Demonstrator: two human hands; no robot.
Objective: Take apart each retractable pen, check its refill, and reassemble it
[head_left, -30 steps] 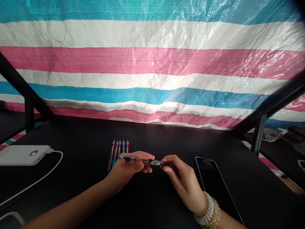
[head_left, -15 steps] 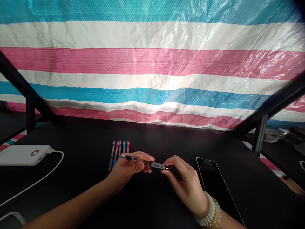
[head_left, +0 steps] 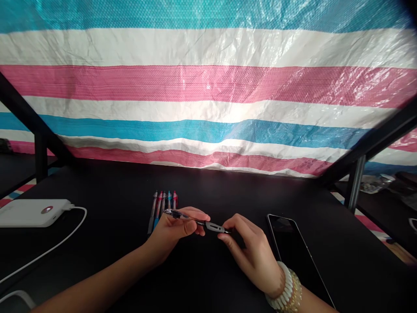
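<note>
A pen (head_left: 213, 227) with a clear barrel and a grey grip lies crosswise between my hands, its tip pointing right. My left hand (head_left: 177, 230) is closed round the barrel, thumb in front and fingers behind. At the tip end, my right hand (head_left: 249, 250) pinches with thumb and forefinger; its wrist wears beaded bracelets. Just behind my left hand, several pens (head_left: 164, 202) with pink, blue and dark ends lie side by side on the black table (head_left: 202, 278), their lower parts partly hidden by that hand.
A phone (head_left: 298, 250) lies right of my right hand. On the left rests a white power bank (head_left: 34, 213) with a white cable (head_left: 73, 234) curving toward me. A striped plastic sheet (head_left: 208, 82) hangs behind the table, between black frame bars (head_left: 368, 148).
The pen's tip end has dipped slightly, and my right thumb and forefinger have shifted a little at the tip. My left hand keeps its hold, almost unmoved.
</note>
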